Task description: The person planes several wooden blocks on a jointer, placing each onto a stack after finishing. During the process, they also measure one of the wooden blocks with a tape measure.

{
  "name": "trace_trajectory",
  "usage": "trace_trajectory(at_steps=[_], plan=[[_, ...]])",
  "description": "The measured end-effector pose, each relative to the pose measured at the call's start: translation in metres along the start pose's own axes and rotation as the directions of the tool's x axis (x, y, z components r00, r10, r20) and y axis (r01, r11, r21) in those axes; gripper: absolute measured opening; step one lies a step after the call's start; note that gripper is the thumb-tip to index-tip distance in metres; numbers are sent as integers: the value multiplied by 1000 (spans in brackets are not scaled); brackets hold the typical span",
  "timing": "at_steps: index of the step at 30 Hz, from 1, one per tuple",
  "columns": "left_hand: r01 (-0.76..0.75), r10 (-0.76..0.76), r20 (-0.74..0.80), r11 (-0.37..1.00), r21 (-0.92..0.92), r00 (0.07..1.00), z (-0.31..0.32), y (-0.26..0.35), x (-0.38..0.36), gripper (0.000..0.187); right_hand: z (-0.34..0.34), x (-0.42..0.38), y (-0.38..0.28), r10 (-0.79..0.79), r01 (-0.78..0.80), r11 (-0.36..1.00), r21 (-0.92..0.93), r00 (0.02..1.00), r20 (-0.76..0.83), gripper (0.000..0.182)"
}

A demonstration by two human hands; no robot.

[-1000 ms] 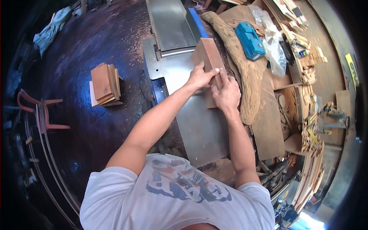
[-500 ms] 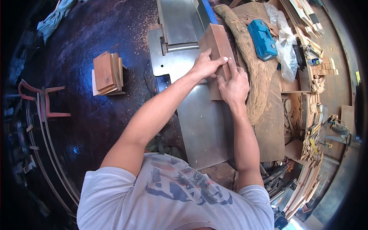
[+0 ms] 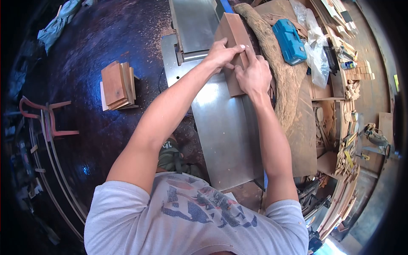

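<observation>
A reddish-brown wooden board [image 3: 235, 32] stands on its edge on the metal bed of a jointer [image 3: 227, 140], tilted slightly in view. My left hand [image 3: 222, 55] grips it from the left, with the thumb over its top edge. On the near right part of the board, my right hand [image 3: 256, 73] presses with the index finger stretched along the top edge and the thumb on the left face. The two hands are close together. Beside the board on the left, the cutter slot [image 3: 195, 55] shows between the jointer's two tables; the board hides its right end.
A stack of boards [image 3: 117, 85] stands on the left, near a red chair frame [image 3: 49, 117]. Right of the jointer lie a rough log [image 3: 276, 63], a teal tool case [image 3: 290, 42] and clear plastic [image 3: 318, 59]. Wood scraps [image 3: 348, 148] fill the right side; shavings [image 3: 151, 29] litter the floor.
Both hands have moved forward along the jointer, carrying the board farther away from me. More of the near metal table shows behind it. The grip looks the same.
</observation>
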State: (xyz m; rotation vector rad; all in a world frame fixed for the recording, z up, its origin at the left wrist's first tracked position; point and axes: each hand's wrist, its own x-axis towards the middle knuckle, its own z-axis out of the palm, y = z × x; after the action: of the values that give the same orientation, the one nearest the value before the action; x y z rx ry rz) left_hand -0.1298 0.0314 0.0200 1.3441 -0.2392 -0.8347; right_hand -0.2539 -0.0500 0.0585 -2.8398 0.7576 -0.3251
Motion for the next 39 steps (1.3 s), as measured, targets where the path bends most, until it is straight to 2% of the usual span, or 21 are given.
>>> trace_trajectory(at_steps=[1,4,8,14,20,23,27,29,32,35,39], plan=[[-8,9,46,1000,-15,999,-5,0,7,95,4,6,1,-15,15,1000,-8,1000,-22,74],[-15,15,-4,1000,-3,1000,-9,3,20,91,5,20,-5,-15,15,1000,11,1000,4,73],[-24,25,-24,1000,14,999,-18,7,42,103,10,38,-9,-35,35,999,35,999,6,72],[-42,42,27,998,35,999,-32,18,64,97,17,63,-16,-65,64,998,-21,997,-46,71],[-96,97,-13,993,64,995,-42,20,90,93,22,86,-23,-70,69,998,-13,997,-42,71],[-77,79,-27,994,76,997,-47,28,101,96,27,100,-24,-83,83,997,7,996,-34,66],[-60,69,-72,990,125,995,-53,36,111,90,30,116,-31,-88,88,996,3,996,-26,65],[-47,57,-63,988,149,996,-58,40,119,85,34,125,-32,-90,90,996,-2,995,-29,65],[-57,56,12,995,82,998,-65,50,124,73,32,137,-40,-68,68,998,-18,998,1,65],[-54,53,4,996,75,999,-67,52,132,69,36,145,-39,-74,74,997,-7,997,-10,63],[-50,50,-1,996,73,999,-72,58,136,76,41,156,-39,-93,93,996,6,995,-22,63]])
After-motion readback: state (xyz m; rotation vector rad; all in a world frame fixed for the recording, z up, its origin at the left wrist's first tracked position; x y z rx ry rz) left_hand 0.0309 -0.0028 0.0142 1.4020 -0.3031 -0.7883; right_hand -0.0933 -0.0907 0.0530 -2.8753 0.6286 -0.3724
